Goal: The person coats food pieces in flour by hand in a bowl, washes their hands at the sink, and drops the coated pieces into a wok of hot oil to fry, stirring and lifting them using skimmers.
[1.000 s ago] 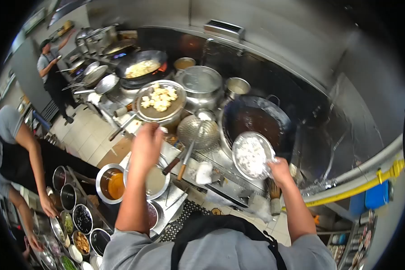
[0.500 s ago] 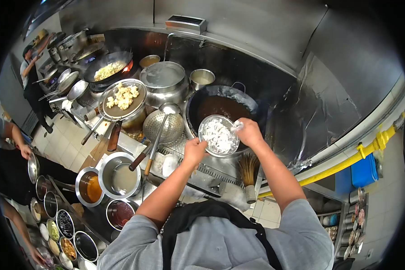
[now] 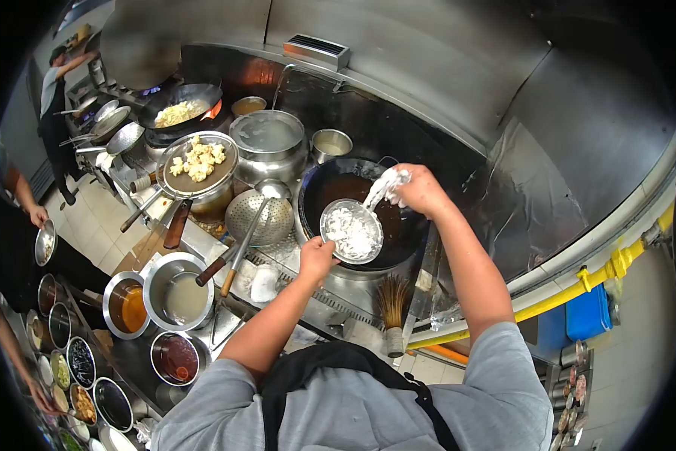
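My left hand (image 3: 318, 258) grips the rim of a metal bowl (image 3: 369, 259) over the near edge of a wok of dark liquid (image 3: 340, 189). White-coated pieces (image 3: 351, 231) lie in the bowl. Above the bowl's far right side, my right hand (image 3: 422, 189) is closed on some of the white-coated food (image 3: 385, 186), which hangs from the fingers toward the wok. To the left, a perforated ladle (image 3: 257, 219) and a solid ladle (image 3: 272, 189) rest on the stove. Fried pieces (image 3: 197, 159) lie in a strainer (image 3: 227, 174) over a pot.
A lidded pot (image 3: 269, 154) and a wok with food over flame (image 3: 180, 113) are further back. Pots of orange (image 3: 130, 308), pale (image 3: 181, 297) and red liquid (image 3: 177, 358) stand left. A brush (image 3: 393, 308) lies near the wok. A co-worker's hand (image 3: 39, 216) holds a bowl.
My right hand has left the bowl's rim and risen with white-coated food in it. Over the last second, my left hand came across and took hold of the bowl.
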{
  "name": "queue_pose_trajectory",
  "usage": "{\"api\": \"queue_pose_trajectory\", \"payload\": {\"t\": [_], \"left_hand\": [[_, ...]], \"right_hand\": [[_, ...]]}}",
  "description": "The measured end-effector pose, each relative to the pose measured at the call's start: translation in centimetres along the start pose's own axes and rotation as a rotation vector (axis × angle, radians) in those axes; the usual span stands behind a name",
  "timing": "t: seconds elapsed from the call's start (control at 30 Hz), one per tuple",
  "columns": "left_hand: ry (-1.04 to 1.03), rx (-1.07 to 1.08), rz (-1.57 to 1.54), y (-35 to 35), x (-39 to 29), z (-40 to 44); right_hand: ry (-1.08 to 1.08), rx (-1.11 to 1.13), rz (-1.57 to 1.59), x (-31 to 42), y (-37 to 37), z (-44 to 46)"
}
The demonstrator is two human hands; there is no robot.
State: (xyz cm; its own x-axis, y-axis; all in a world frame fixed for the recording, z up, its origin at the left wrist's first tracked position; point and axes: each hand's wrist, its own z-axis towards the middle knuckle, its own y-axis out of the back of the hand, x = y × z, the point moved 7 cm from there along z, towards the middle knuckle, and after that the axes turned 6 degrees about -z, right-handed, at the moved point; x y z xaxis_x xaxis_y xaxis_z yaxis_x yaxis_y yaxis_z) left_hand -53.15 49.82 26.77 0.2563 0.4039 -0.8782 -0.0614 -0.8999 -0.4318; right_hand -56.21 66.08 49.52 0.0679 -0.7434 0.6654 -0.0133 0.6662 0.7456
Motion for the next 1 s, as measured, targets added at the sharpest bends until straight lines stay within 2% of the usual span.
{"api": "queue_pose_trajectory", "payload": {"t": [0.1,0.17,0.27,0.33,0.4,0.43,0.5,0.53,0.57,0.63,0.7,0.77,0.83,0.87,0.9,1.0], "left_hand": [[-0.002,-0.052,-0.005,1.7,0.4,0.3],[-0.002,-0.069,-0.081,3.0,0.0,-0.2],[-0.028,-0.188,-0.134,6.4,-0.4,-0.5],[-0.056,-0.214,-0.125,7.6,-1.0,-1.1],[-0.072,-0.256,-0.092,8.6,-1.4,-1.7],[-0.076,-0.271,-0.097,9.0,-1.4,-2.0],[0.000,-0.218,-0.095,9.4,-0.6,-2.5],[-0.006,-0.217,-0.041,9.6,-0.6,-2.8],[0.010,-0.223,-0.035,9.6,-0.3,-2.9],[-0.021,-0.183,-0.085,8.5,-0.8,-3.2],[-0.051,-0.178,-0.113,7.9,0.5,-1.4],[-0.104,-0.060,0.082,5.6,0.3,-0.6],[-0.086,-0.009,0.066,3.2,-0.5,-0.8],[-0.069,0.008,0.055,2.3,-1.1,-1.1],[-0.054,0.015,0.045,1.8,-1.5,-1.5],[0.023,-0.002,-0.036,1.6,-1.1,-1.7]], "right_hand": [[0.088,-0.172,0.010,0.7,2.7,0.2],[0.012,-0.113,-0.052,0.2,2.7,-0.3],[-0.007,-0.035,-0.196,-7.7,-1.3,2.3],[-0.184,0.107,-0.127,-11.9,-5.8,3.1],[-0.228,0.150,-0.227,-18.6,-10.0,6.1],[-0.255,0.123,-0.387,-19.3,-11.0,6.9],[-0.218,-0.059,-0.394,-21.9,-12.3,10.0],[-0.249,-0.051,-0.218,-21.2,-12.3,10.6],[-0.191,-0.123,-0.113,-20.0,-11.4,10.9],[0.034,-0.103,-0.244,-15.6,-10.4,11.7],[-0.071,0.252,-0.113,-6.5,-10.8,6.4],[0.286,0.110,-0.341,-0.5,-11.8,2.0],[0.513,-0.014,-0.586,1.1,-13.3,0.1],[0.434,0.072,-0.553,0.6,-12.9,0.5],[0.428,0.066,-0.560,0.8,-11.9,0.6],[0.295,-0.073,-0.482,1.6,-6.1,0.6]]}}
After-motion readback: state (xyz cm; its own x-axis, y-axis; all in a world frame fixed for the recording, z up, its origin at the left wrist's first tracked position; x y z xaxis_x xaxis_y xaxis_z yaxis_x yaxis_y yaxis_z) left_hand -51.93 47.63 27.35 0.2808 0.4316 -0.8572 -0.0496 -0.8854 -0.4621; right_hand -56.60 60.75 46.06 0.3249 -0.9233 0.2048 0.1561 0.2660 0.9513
